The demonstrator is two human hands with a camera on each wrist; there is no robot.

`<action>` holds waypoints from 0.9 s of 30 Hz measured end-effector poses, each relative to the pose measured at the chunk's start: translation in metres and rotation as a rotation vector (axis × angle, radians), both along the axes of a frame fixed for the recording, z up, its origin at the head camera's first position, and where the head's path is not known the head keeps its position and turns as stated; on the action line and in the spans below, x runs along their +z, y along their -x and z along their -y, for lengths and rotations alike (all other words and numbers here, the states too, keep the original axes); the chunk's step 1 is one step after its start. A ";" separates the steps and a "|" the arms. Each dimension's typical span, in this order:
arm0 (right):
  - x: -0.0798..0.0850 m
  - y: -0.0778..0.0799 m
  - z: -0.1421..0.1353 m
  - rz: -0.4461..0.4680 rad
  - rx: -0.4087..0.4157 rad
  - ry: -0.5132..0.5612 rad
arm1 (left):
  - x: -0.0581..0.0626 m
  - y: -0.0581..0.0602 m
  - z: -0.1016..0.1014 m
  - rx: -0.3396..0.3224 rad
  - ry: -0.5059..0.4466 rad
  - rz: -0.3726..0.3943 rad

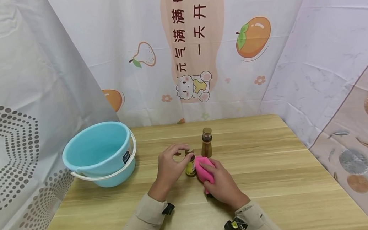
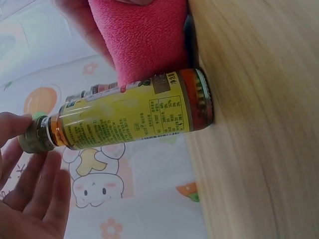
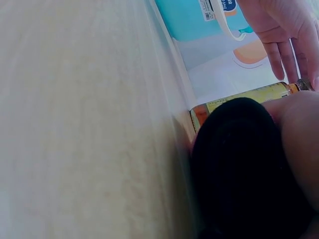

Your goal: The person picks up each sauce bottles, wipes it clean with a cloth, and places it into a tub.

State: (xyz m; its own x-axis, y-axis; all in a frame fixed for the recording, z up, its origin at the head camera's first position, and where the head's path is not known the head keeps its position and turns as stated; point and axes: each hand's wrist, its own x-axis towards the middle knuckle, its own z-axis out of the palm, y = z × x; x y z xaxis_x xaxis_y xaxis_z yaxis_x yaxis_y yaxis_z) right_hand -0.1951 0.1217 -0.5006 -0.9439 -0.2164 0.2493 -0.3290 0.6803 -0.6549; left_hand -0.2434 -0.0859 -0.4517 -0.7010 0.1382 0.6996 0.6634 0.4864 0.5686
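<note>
A small glass bottle with a yellow label and a brown cap stands upright on the table. My left hand pinches it at the cap, thumb and fingers around the top. My right hand grips a bunched pink cloth, which presses against the bottle's side. A dark rounded thing shows by the right hand and hides most of the cloth in the right wrist view; its kind cannot be made out. Just behind the cloth stands a taller brown bottle with a gold-brown cap.
A light blue bucket with a white handle stands at the table's left side. Printed curtains hang behind and along both sides of the wooden table. Wood surface extends right of the hands.
</note>
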 end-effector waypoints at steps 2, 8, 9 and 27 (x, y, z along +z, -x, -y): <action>0.000 0.000 0.000 0.002 0.000 -0.004 | 0.001 -0.001 0.000 0.017 0.002 -0.009; 0.002 0.000 0.001 0.005 -0.002 -0.008 | 0.001 -0.001 -0.002 0.034 -0.010 -0.022; 0.002 0.000 0.001 0.006 -0.002 -0.010 | 0.001 -0.001 -0.002 0.035 -0.009 -0.022; 0.002 0.001 0.000 -0.233 0.048 0.120 | 0.002 -0.001 0.000 -0.005 -0.041 0.042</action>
State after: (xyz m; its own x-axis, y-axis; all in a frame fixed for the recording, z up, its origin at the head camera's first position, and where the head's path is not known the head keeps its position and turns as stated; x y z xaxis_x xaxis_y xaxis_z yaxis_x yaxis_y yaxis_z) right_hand -0.1963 0.1214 -0.4984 -0.8472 -0.2156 0.4856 -0.5108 0.5821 -0.6327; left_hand -0.2426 -0.0856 -0.4499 -0.7293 0.1142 0.6746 0.6410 0.4588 0.6153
